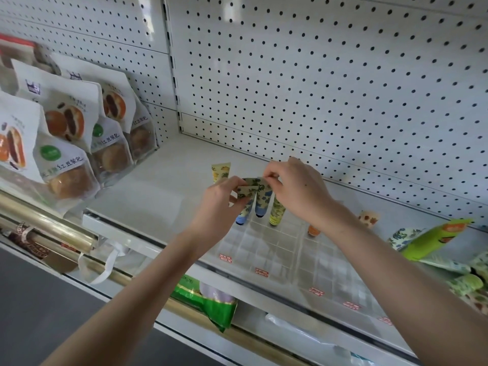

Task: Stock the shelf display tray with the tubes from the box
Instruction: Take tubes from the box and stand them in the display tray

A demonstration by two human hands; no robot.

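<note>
Facing you is the white pegboard back panel (343, 75), with the white shelf (163, 186) at its foot. Bread bags (66, 133) lean at the shelf's left end. The clear gridded display tray (266, 249) sits along the shelf's front edge, and a loose pile of tubes (435, 244) lies at the right end. Both your forearms reach forward and converge above the tray's rear row. Your left hand (224, 196) has its fingers curled, pinching the crimped end of the first blue-capped tube (242, 216). Your right hand (298, 191), knuckles up, pinches the crimped end of the second blue-capped tube (260, 207). Both tubes point cap-down at the rear cells; whether they are seated cannot be told. A green-capped tube (276, 211) stands just beside them. A yellow tube (220, 171) stands behind your left hand.
</note>
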